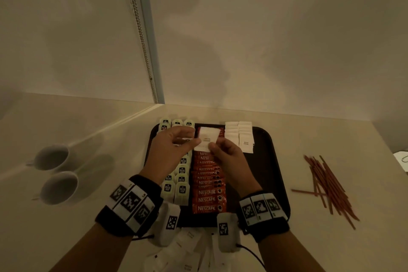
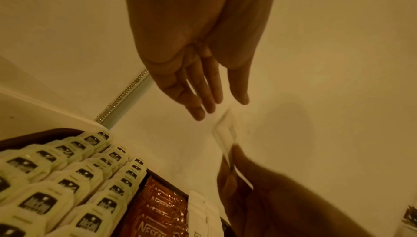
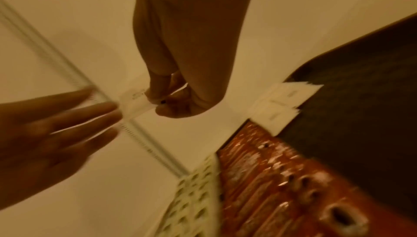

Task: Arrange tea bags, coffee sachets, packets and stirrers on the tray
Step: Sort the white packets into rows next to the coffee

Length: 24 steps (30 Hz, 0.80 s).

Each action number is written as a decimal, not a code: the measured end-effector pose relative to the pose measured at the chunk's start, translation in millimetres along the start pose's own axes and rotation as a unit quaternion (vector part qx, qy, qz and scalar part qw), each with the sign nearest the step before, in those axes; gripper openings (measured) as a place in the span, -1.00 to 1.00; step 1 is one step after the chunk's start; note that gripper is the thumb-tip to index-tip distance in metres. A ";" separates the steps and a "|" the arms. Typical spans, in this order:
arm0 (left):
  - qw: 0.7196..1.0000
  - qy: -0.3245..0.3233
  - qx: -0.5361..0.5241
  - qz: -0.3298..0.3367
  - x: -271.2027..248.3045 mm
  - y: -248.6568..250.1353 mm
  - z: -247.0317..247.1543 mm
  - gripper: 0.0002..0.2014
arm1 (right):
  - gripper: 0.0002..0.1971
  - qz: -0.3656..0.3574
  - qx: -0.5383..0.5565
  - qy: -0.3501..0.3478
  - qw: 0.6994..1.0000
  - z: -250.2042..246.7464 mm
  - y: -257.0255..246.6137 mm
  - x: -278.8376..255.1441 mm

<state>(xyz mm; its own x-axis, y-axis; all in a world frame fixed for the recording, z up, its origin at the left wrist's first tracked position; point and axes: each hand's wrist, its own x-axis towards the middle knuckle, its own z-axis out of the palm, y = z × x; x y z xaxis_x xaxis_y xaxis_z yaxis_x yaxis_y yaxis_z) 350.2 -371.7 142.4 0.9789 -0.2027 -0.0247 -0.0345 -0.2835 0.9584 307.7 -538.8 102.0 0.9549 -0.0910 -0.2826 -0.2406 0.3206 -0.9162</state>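
So the white packet (image 1: 207,139) is up in the air over the far middle of the tray (image 1: 268,161), pinched at its near edge by the right hand (image 1: 229,159), thumb and fingers curled onto it. The left hand (image 1: 171,152) is at the packet's 9 o'clock with its fingers straight and relaxed, tips right by the packet's left edge; whether they actually touch it is hard to tell, the wrist views are blurry there.

Under the hands, the tray is pretty well stocked. Tea bags (image 1: 182,190) run in rows down the left side, red coffee sachets (image 1: 207,200) overlap in a column down the middle, and a short stack of white sugar packets (image 1: 239,134) sits at the tray's 1 o'clock corner. The right part of the tray is bare dark surface.

Off the tray, more loose white packets (image 1: 183,249) are scattered on the counter (image 1: 331,139) at 6 o'clock, near the wrists. A messy bunch of red stirrers (image 1: 326,185) lies on the counter at 3 o'clock, well apart from the tray. Two white cups (image 1: 56,174) stand at 9 o'clock, one just behind the other.
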 end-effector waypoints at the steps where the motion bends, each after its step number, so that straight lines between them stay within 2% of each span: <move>1: 1.000 -0.011 0.015 -0.004 -5.6 -0.4 -4.7 -0.82 | -0.93 0.005 -0.008 0.030 1.000 -9.6 1.3 0.9; 4: 0.999 -0.034 0.021 -0.029 -28.1 -10.5 -29.6 -0.89 | -0.89 0.014 -0.093 0.136 0.986 -51.3 11.5 12.3; 6: 0.996 -0.055 0.016 -0.063 -45.9 -24.0 -51.2 -0.86 | -0.83 0.025 -0.182 0.204 0.962 -79.9 22.2 22.6; 8: 0.994 -0.055 0.024 -0.090 -63.1 -41.6 -71.1 -0.81 | -0.81 0.049 -0.277 0.241 0.929 -100.9 32.2 31.4; 10: 0.991 -0.033 0.035 -0.126 -79.6 -60.1 -88.9 -0.78 | -0.86 0.071 -0.319 0.247 0.912 -109.9 39.1 37.0; 12: 0.985 -0.006 0.032 -0.171 -97.1 -79.7 -106.8 -0.78 | -0.86 0.084 -0.329 0.239 0.910 -111.5 44.9 42.1; 16: 0.970 0.031 0.043 -0.236 -131.2 -116.4 -136.9 -0.78 | -0.76 0.095 -0.336 0.236 0.907 -102.5 49.1 51.6; 19: 0.954 0.065 0.044 -0.288 -151.3 -132.5 -151.6 -0.81 | -0.73 0.086 -0.359 0.258 0.893 -95.9 46.9 55.9; 24: 0.929 0.059 0.017 -0.365 -166.7 -138.4 -164.1 -0.81 | -0.74 0.072 -0.375 0.294 0.876 -90.6 49.4 60.6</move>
<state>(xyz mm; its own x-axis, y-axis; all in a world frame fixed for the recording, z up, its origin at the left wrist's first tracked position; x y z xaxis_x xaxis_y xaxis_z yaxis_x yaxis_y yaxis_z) 224.9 -144.9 60.5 0.7596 0.1595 -0.6305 0.6424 -0.3354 0.6891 338.0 -613.9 13.9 0.7034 -0.6419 -0.3053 -0.6083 -0.3215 -0.7257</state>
